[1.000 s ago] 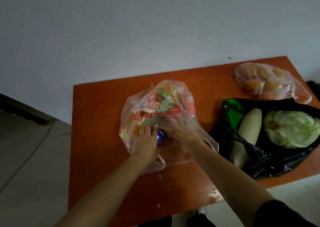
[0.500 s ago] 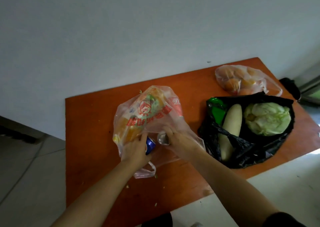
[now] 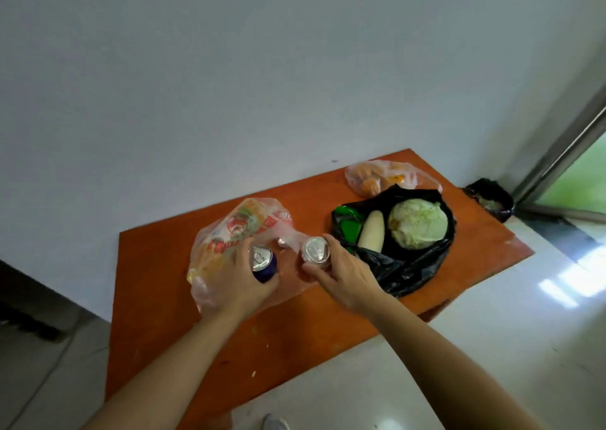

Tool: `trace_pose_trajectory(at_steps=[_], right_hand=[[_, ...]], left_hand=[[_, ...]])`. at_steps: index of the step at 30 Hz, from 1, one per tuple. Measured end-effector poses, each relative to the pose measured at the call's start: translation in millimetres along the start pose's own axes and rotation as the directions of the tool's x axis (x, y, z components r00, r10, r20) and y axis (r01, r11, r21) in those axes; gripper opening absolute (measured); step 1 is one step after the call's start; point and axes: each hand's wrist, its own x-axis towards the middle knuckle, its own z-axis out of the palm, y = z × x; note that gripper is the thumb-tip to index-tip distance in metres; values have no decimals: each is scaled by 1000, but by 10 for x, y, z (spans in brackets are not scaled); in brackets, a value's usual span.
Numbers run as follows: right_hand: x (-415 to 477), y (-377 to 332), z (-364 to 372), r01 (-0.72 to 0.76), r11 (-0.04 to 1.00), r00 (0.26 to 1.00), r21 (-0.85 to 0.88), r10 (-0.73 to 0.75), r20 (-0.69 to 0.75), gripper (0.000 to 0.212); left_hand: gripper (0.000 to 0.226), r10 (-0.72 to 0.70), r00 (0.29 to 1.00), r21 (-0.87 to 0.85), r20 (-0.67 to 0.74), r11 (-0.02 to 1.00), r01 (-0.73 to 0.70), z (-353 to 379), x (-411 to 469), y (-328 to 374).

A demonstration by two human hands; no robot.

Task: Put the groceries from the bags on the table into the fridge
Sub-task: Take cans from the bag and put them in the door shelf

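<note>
My left hand [image 3: 241, 282] grips a blue drink can [image 3: 262, 262], held upright above the clear printed plastic bag [image 3: 229, 232] on the orange table [image 3: 295, 337]. My right hand [image 3: 344, 272] holds a second can [image 3: 315, 251] with a silver top, lifted just right of that bag. A black bag [image 3: 410, 265] lies open further right with a cabbage [image 3: 417, 223], a pale long vegetable [image 3: 371, 234] and green packets [image 3: 348, 223] inside. A clear bag of orange fruit [image 3: 377, 177] sits behind it at the far edge.
A grey wall runs behind the table. A black bin [image 3: 490, 198] stands on the floor past the table's right corner, beside a metal door frame [image 3: 557, 154]. Glossy white floor lies to the right and front. A shoe [image 3: 275, 422] shows below the near edge.
Both hands have come up out of the clear printed bag, each with a can. The view has swung up and to the right, bringing the bin and door frame into sight.
</note>
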Motion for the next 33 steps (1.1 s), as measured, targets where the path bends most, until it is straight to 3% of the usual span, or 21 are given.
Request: trace_pose_trajectory(at_steps=[3, 7, 14, 19, 24, 29, 33], right_hand=[[-629, 234, -552, -25, 996, 980, 86, 41, -194, 84], [-1586, 714, -1293, -70, 990, 884, 120, 117, -454, 78], [-3270, 1661, -2432, -277, 938, 566, 210, 336, -753, 85], [-4333, 2378, -3017, -403, 881, 360, 249, 403, -842, 78], [-5298, 3178, -3577, -472, 817, 185, 332, 460, -869, 84], [-6084, 3998, -4259, -567, 740, 46, 362, 467, -883, 80], [-6589, 4540, -4833, -589, 706, -17, 393, 475, -880, 78]], left_hand=[[81, 106, 991, -133, -76, 984, -116, -28, -322, 636], [73, 299, 950, -267, -89, 912, -312, 132, -798, 1633], [74, 640, 759, -380, -121, 676, -631, 761, -1715, 3545], [71, 810, 584, -491, -64, 484, -725, 1399, -2408, 4759], [63, 886, 460, -631, -52, 328, -703, 2137, -3109, 5908], [60, 930, 367, -719, -27, 237, -653, 2917, -3730, 7075], [65, 966, 258, -750, -20, 157, -643, 3293, -4124, 7971]])
